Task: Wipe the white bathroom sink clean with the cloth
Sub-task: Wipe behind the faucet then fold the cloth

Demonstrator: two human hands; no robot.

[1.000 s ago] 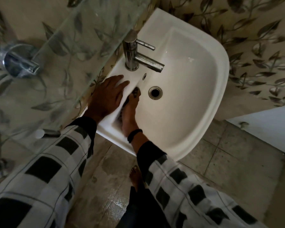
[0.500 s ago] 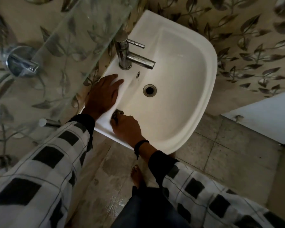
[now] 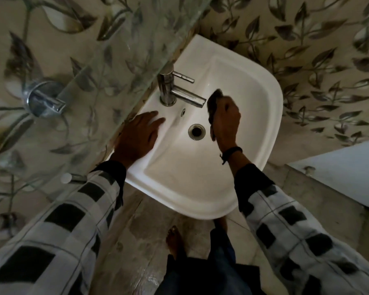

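You have one view, worn on your head and aimed steeply down at the white ceramic wall-hung sink (image 3: 200,206), close enough that it fills the middle. The wide lens also catches leaf-patterned wall tiles (image 3: 307,50) behind it and wet grey floor tiles (image 3: 136,241) beneath.

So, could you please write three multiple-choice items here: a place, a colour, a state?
1. Where is the cloth? A) in the basin, right of the drain B) on the floor C) over the tap
2. What colour is the sink? A) green B) white C) black
3. How is the left hand? A) gripping the tap B) fisted C) flat on the sink's rim
Answers: 1 A, the right hand grips it there; 2 B, its bowl is white; 3 C, straight fingers rest on the rim.
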